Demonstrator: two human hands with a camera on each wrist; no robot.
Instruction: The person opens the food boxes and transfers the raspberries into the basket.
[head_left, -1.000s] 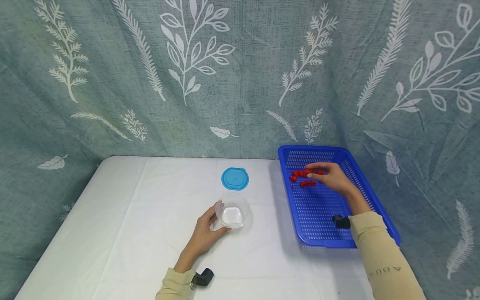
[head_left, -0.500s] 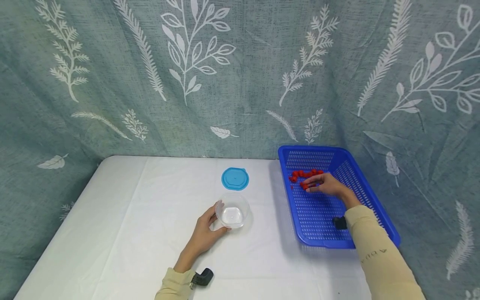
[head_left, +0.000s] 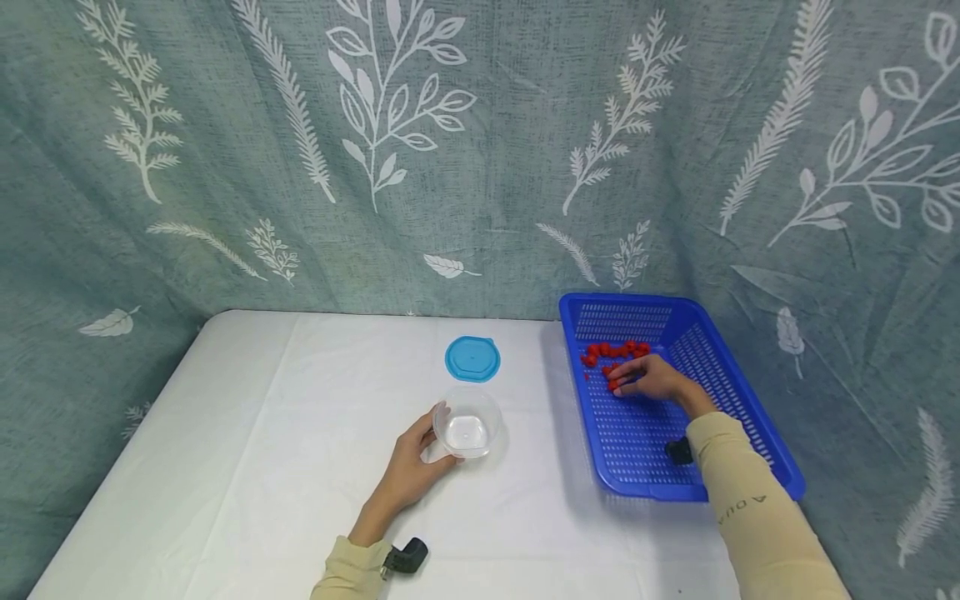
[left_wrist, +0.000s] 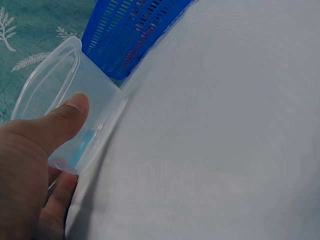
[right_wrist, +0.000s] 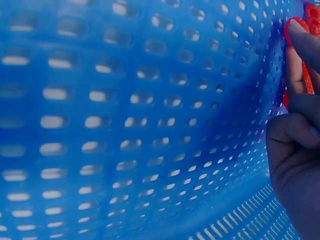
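My left hand [head_left: 415, 469] grips the side of a clear plastic tub [head_left: 467, 423] on the white table, thumb on the near side and fingers round the far side. In the left wrist view the thumb presses the tub's wall [left_wrist: 100, 85]. The tub has nothing in it. Inside the blue basket [head_left: 615, 486], my right hand [head_left: 654, 379] reaches down to the small red pieces [head_left: 592, 350]. In the right wrist view its thumb and a finger pinch a shiny red piece [right_wrist: 288, 31]; other fingers are curled. What kind of piece it is I cannot tell.
A light-blue lid [head_left: 472, 359] lies flat behind the tub. The basket stands at the table's right side, its raised slotted walls around my right hand. A patterned green curtain [head_left: 510, 150] hangs behind the white-covered table [head_left: 300, 400].
My right hand has come nearer along the basket, from the back row of red pieces to the front ones, and its fingertips have closed there. My left hand and the tub stay put.
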